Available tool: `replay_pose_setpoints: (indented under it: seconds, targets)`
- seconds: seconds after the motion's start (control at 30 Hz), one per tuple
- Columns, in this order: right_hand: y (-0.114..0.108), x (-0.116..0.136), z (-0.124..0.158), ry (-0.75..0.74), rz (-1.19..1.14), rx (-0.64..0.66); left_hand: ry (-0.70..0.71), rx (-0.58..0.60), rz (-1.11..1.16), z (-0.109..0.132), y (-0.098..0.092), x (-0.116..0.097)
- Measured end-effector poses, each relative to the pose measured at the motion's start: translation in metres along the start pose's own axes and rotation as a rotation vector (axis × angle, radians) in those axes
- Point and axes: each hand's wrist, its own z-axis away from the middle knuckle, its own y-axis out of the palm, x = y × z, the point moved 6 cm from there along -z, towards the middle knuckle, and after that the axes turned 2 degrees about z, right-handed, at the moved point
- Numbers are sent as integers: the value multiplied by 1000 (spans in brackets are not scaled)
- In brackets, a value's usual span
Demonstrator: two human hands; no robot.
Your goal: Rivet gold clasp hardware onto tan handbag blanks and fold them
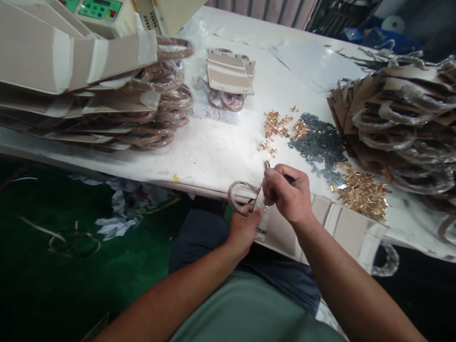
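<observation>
A beige bag panel (281,230) lies across my lap at the table's front edge, with plastic-wrapped loop handles at both ends; one is the brown handle (232,194). My left hand (244,230) is closed on the panel's near end, beside that handle. Just above it, my right hand (290,192) is closed round a small tool with a metal end (267,165) and a dark grip, mostly hidden by the fingers. The tool is over the panel's end strip; whether it touches cannot be seen. Gold metal fittings (274,124) and dark flat metal plates (318,140) lie beyond my right hand.
Beige panels with wrapped handles (117,71) are stacked at the left, and brown wrapped pieces (399,118) at the right. A smaller beige piece (230,71) lies at the back. More gold fittings (363,194) are heaped right of my hand. Scraps (117,223) litter the green floor.
</observation>
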Motion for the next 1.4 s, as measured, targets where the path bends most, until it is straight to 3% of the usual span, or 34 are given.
replay_pose_setpoints:
  seconds: [0.13,0.27,0.4,0.53,0.6,0.67,0.77,0.83,0.93,1.0,1.1,1.2,1.33,1.4]
  targets:
    - [15,2,8,-48,173,107,36,-13,-15,0,-1,-2]
    - [13,-3,15,-122,193,149,36,4,-22,2,1,-4]
    - [-9,-4,19,-135,-18,8,13,-32,-94,0,-3,0]
    - [-23,12,25,-336,-286,-134,6,-2,-86,-3,-4,6]
    - [-22,9,29,-355,-285,-158,18,-1,-71,-2,-4,6]
    - [-20,-4,34,-280,-237,-164,26,-27,-73,-1,-4,4]
    - [-26,-20,43,-204,-140,-144,30,-45,-91,-1,-4,2]
    - [-42,-20,48,-204,-5,-178,35,-36,-95,-2,-5,1]
    - [-72,-16,47,-104,338,-247,18,-25,-74,-2,-6,3]
    - [-82,-19,43,-34,597,-198,-4,-14,-45,2,-6,4]
    - [-79,-32,39,18,916,-47,-33,15,-1,10,-4,2]
    - [-65,-47,40,67,1082,57,-78,54,2,15,-3,-1]
    - [-49,-51,40,73,1125,61,-99,109,-94,11,-10,-4]
    - [-48,-50,38,81,1136,45,-5,100,-185,11,-21,-13]
